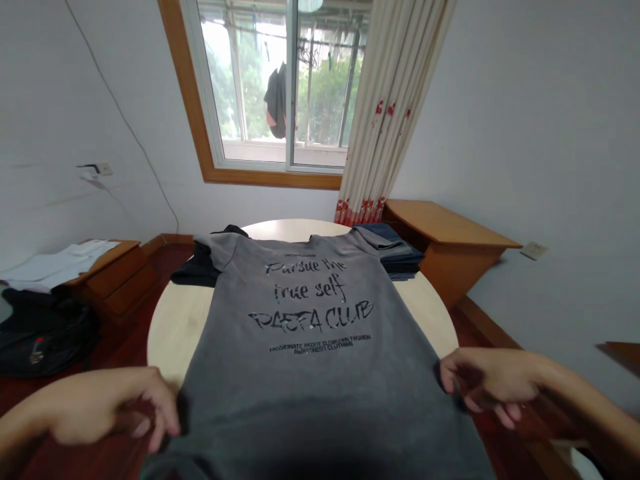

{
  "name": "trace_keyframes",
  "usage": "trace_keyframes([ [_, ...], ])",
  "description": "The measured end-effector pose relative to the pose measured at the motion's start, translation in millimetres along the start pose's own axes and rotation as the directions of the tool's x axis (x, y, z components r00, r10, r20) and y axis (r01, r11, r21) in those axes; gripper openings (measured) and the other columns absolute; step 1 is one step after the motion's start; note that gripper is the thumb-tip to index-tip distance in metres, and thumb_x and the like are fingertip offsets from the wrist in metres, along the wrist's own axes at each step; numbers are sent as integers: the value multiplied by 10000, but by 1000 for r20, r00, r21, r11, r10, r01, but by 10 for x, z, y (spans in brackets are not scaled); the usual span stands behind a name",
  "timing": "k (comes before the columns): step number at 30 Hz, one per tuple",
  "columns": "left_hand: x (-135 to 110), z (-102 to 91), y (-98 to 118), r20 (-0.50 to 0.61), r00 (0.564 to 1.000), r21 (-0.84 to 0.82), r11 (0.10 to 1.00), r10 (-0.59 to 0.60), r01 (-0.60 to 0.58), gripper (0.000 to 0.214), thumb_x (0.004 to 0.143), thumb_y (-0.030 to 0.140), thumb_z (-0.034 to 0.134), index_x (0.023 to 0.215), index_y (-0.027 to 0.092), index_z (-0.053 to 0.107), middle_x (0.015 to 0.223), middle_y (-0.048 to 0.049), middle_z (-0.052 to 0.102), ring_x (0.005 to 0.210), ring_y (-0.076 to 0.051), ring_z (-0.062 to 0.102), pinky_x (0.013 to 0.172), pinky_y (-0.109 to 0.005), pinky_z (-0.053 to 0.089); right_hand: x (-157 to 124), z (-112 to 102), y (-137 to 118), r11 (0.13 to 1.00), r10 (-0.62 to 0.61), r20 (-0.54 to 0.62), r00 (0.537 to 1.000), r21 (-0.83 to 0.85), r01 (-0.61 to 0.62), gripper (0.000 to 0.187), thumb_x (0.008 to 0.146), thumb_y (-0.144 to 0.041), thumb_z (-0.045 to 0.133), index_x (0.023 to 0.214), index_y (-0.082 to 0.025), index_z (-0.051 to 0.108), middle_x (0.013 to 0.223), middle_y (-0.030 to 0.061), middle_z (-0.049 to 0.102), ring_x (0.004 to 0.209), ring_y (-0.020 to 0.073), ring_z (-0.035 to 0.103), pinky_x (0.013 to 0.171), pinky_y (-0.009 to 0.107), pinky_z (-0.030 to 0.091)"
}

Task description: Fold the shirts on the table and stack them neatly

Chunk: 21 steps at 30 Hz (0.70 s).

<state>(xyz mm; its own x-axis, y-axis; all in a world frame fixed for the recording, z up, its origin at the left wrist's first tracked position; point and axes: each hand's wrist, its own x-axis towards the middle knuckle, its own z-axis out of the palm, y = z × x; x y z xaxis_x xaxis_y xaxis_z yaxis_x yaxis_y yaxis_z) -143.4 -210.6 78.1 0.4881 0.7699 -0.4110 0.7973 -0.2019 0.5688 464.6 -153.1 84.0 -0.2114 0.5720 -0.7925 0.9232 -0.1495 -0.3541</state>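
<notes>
My bare left hand [117,405], fingers bent downward, is at eight o'clock; my bare right hand [493,379] curls at four.

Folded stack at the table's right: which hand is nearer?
Right. The right hand is in front and right of the folded stack, at the shirt's right edge; the left hand is across the shirt.

Round table [175,320]: smooth, pale, low sheen.
T-shirt [310,383] on the table: here's matt, soft-looking cloth!
Curtain [387,127] behind the table: cloth again, matt.
Desk [445,225] right of the table: there's brown wood, smooth, lightly glossy!
</notes>
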Motion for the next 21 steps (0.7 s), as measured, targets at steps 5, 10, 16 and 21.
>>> trace_keyframes([
  [5, 774, -267, 423, -46, 990, -9, 991, 133, -134, 383, 935, 494, 466, 1036, 271, 760, 1071, -42, 770, 1003, -221, 696, 938, -318, 511, 331, -263, -864, 870, -464, -459, 758, -394, 295, 351, 874, -381, 591, 1135, -165, 685, 1023, 126, 722, 894, 244, 704, 831, 359, 551],
  [10, 2048, -153, 800, -364, 893, 340, 930, 263, -136, 549, 982, 499, 389, 1391, 189, 584, 1547, -127, 477, 1435, -272, 421, 1198, -452, 278, 1369, -285, -1887, 683, -727, -512, 458, -607, 406, 536, 927, -394, 569, 1393, -130, 573, 1453, 173, 561, 1349, 291, 519, 1142, 433, 379],
  [16, 2687, -92, 412, -435, 895, 430, 896, 99, 110, 693, 1008, 559, 287, 1583, 174, 316, 1668, -75, 210, 1553, -254, 159, 1248, -502, 122, 2232, -445, -1863, 750, -647, -541, 536, -576, 325, 672, 1003, -556, 384, 1554, -171, 379, 1638, 100, 304, 1530, 246, 241, 1239, 479, 178],
  [21, 2629, -224, 52, -519, 855, 417, 876, 10, 243, 737, 998, 589, 256, 1591, 153, 295, 1671, -80, 207, 1551, -267, 163, 1238, -483, 169, 2328, -872, -1336, 875, -445, -685, 577, -470, 117, 697, 1018, -561, 303, 1584, -154, 313, 1661, 89, 241, 1543, 238, 196, 1242, 439, 168],
])
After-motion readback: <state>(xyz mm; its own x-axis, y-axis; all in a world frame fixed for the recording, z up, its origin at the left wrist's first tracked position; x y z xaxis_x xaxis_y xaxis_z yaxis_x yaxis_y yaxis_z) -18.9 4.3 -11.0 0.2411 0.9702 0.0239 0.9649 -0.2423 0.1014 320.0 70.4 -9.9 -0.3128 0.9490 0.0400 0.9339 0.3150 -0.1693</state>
